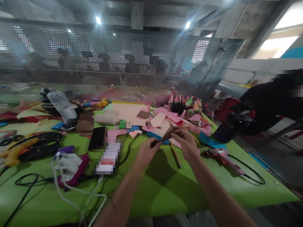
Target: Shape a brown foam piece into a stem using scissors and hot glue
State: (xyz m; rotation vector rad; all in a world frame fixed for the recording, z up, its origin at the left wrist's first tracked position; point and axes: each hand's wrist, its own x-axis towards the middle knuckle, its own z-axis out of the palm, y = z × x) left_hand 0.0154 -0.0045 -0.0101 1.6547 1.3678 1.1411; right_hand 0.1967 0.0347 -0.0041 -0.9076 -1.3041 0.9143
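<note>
Both hands meet over the green surface (165, 195), pinching one small dark brown strip (163, 138) between them. The left hand (146, 153) grips its lower end with thumb and forefinger; the right hand (186, 142) closes on the upper end. The strip looks like thin paper or foam sheet, rolled or folded narrow; the blur hides which.

The likeliest trouble, in my judgement, is the pink glue gun (223, 156) lying just right of the right hand with its light on: a wrist drifting that way could touch a hot nozzle, or drag its black cord (251, 173). A thin strip pulled from both ends may also tear or unroll.

Just below the strip a pencil-like wooden stick (176, 156) lies on the surface. Beyond the hands spreads a litter of flat pink, cream and blue paper offcuts (163, 119). Left of the left hand a glossy black phone (97, 138) lies flat, near loose white cable (78, 192).
</note>
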